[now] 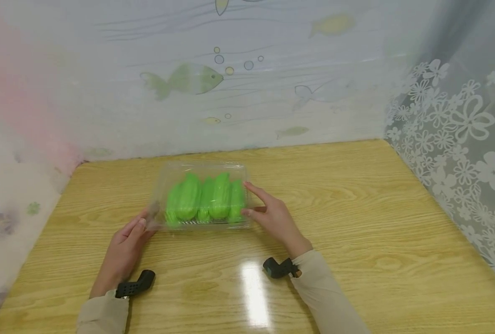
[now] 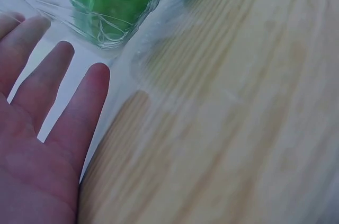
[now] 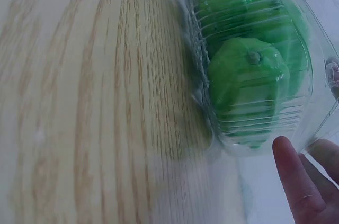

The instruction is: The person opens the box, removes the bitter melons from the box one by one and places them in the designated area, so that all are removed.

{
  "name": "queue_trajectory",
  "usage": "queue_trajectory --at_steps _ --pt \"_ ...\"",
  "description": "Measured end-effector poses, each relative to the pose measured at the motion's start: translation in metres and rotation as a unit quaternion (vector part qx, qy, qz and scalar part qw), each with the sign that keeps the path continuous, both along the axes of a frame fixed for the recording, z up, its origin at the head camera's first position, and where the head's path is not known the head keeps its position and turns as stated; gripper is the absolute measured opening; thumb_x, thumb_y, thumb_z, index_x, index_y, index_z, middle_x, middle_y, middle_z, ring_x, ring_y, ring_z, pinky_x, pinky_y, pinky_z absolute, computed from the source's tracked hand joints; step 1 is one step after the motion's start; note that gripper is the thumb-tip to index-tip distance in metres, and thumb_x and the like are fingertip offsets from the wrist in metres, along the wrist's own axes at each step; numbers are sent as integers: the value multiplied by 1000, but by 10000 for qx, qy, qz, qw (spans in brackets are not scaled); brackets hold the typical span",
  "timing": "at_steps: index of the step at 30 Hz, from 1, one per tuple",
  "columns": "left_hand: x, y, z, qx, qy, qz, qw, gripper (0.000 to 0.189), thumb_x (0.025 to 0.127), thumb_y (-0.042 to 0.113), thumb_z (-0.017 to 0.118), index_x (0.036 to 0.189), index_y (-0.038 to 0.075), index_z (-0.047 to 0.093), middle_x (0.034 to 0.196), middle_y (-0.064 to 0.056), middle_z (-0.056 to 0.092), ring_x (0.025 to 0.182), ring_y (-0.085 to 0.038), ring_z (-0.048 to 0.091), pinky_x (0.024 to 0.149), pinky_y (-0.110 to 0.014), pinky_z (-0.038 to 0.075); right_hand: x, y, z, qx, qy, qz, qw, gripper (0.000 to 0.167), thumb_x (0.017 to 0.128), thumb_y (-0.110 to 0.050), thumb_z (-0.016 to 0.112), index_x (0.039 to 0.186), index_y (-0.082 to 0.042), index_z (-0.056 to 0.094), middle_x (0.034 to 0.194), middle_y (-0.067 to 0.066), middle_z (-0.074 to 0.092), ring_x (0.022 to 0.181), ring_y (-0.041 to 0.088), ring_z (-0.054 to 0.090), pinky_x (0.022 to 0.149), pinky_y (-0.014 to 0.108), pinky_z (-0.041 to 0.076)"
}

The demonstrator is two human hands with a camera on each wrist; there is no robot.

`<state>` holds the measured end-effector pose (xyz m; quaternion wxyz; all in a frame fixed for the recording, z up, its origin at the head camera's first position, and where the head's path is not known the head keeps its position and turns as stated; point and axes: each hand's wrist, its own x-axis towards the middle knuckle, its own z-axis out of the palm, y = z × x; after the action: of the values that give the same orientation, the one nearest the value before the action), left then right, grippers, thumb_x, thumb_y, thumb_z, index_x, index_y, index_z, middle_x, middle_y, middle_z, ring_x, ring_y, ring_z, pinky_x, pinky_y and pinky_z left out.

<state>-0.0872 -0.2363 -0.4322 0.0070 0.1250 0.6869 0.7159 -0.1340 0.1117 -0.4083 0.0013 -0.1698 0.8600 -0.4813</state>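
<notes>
A clear plastic clamshell box (image 1: pixel 205 223) is at the left middle of the wooden table, its long side toward me. Through its lid show several bright green, ribbed, elongated pieces (image 1: pixel 187 197) like fruit or vegetables; the exact kind is unclear. At the near left corner, my left hand (image 1: pixel 127 243) grips the box with the thumb on the near side, its other fingers partly hidden. My right hand (image 1: pixel 278 220) holds the right end, thumb low and index finger higher. In the right wrist view, the fingertips (image 3: pixel 283 147) meet the box's end. Whether its base touches the table cannot be told.
The wooden table (image 1: pixel 356 199) extends right and in front of the box. Behind stands a wall covering (image 1: pixel 268 102) with fish prints, and a flower-patterned sheet (image 1: pixel 460 139) hangs at the right edge. Each wrist carries a black camera mount (image 1: pixel 136 285).
</notes>
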Motion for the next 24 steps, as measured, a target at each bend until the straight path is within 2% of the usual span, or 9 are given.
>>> queue_trajectory --at_steps 8,11,15,24 --pt "2 1 3 231 -182 123 9995 43 97 14 36 136 -4 29 142 -3 30 119 -7 41 90 -21 37 2 -1 1 75 317 47 9995 63 79 -44 61 136 -40 32 140 -13 31 91 17 61 74 27 48" --pt "1 2 3 460 -134 53 9988 43 97 11 36 136 -5 27 142 -3 31 119 -8 41 90 -22 37 1 -1 -1 22 505 102 9987 63 80 -42 61 136 -37 33 141 -11 31 93 17 60 73 22 48" --pt "0 3 4 632 2 -42 9980 42 97 9 34 138 -2 27 140 -5 33 120 -12 41 91 -24 37 0 -2 -2 57 726 123 9973 63 81 -40 61 137 -33 34 141 -9 31 94 18 60 73 23 48" --pt "-3 3 6 455 40 -147 9988 43 98 8 31 140 0 24 143 -10 27 126 -16 33 91 -26 38 -1 -2 -2 344 1004 140 9943 62 82 -34 63 137 -35 33 139 -9 34 94 15 59 72 25 49"
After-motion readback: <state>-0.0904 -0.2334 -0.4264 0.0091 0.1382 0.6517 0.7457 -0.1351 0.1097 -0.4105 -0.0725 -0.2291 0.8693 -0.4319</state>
